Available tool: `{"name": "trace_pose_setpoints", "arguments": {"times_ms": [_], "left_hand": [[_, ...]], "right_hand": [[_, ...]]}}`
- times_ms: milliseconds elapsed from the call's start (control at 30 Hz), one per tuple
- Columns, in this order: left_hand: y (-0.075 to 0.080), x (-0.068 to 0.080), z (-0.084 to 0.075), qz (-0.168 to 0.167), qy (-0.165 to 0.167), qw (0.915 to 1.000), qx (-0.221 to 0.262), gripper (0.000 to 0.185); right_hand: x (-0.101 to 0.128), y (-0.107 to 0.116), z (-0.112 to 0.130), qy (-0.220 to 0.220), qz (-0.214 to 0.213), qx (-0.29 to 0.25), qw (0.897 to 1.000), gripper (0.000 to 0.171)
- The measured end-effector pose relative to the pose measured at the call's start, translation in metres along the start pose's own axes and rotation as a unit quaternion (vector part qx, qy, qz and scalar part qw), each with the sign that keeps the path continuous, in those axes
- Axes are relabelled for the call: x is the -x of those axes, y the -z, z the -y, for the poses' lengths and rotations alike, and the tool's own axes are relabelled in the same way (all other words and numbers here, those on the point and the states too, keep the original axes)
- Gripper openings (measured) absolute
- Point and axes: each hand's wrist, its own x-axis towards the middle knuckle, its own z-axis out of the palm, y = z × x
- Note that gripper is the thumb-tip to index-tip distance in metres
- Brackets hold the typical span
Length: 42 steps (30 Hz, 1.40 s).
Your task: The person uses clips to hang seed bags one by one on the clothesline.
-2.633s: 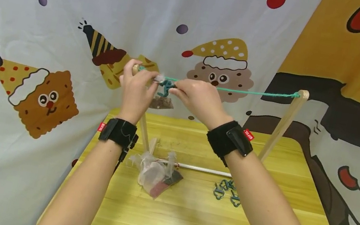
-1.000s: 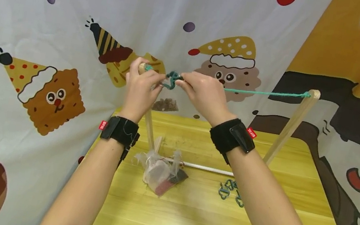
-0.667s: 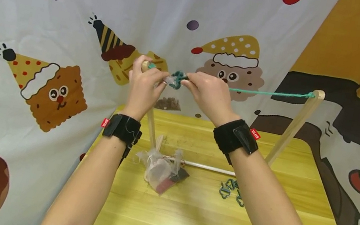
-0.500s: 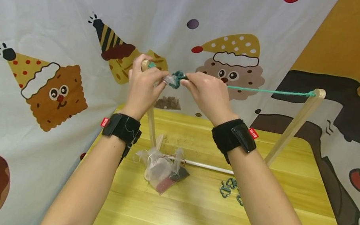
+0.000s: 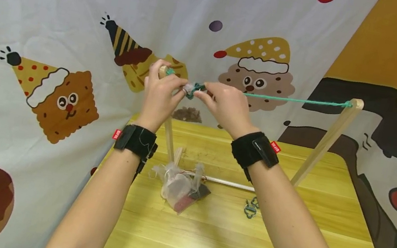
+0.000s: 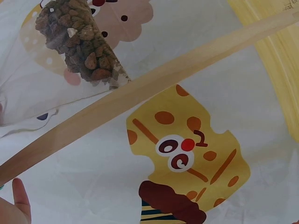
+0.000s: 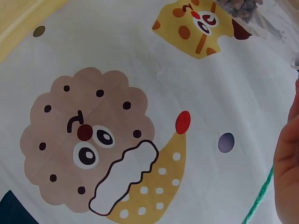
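Observation:
High at the left end of a green string (image 5: 290,99), both hands meet over a teal plastic clip (image 5: 195,90). My left hand (image 5: 159,97) pinches the gathered neck of a sheer bag (image 5: 188,88) beside the left wooden post (image 5: 169,138). Brown stones (image 6: 79,42) fill the bag's lower part, which hangs below the hands. My right hand (image 5: 228,108) pinches the clip between thumb and fingers, partly covering it. In the right wrist view only an edge of that hand (image 7: 287,163) shows, close to the string.
Another sheer bag (image 5: 177,187) with reddish and dark contents lies on the wooden table (image 5: 177,244). Loose teal clips (image 5: 250,211) lie near the right forearm. A white rod (image 5: 229,183) runs low across, and the right post (image 5: 327,142) carries the string's other end.
The clip has turned from hanging below the string to lying up against the bag's neck. My right thumb and fingers have shifted left over the clip. The head view has drifted slightly left.

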Motion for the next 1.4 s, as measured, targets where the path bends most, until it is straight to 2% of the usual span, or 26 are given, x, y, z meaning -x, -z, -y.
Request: {"name": "trace_pose_setpoints", "arguments": {"times_ms": [367,500,733,900,1100,1400], "left_hand": [[0.002,0.000,0.002,0.005,-0.010,0.9999,0.007,0.016],[0.002,0.000,0.002,0.018,-0.017,0.9997,-0.003,0.015],[0.004,0.001,0.003,0.037,-0.045,0.9977,-0.032,0.012],[0.005,0.003,0.005,0.051,-0.066,0.9954,-0.047,0.012],[0.008,0.003,0.008,0.074,-0.084,0.9930,-0.037,0.014],[0.011,0.004,0.012,0.090,-0.133,0.9861,-0.043,0.022]], "right_hand": [[0.000,0.000,0.003,-0.029,0.056,-0.026,0.998,0.037],[0.002,-0.001,0.003,-0.045,0.072,-0.045,0.995,0.034],[0.008,-0.008,0.005,-0.085,0.105,-0.065,0.989,0.041],[0.011,-0.014,0.005,-0.094,0.112,-0.058,0.988,0.044],[0.017,-0.021,0.003,-0.103,0.112,-0.062,0.986,0.044],[0.037,-0.031,0.002,-0.083,0.105,-0.067,0.989,0.040]]}}
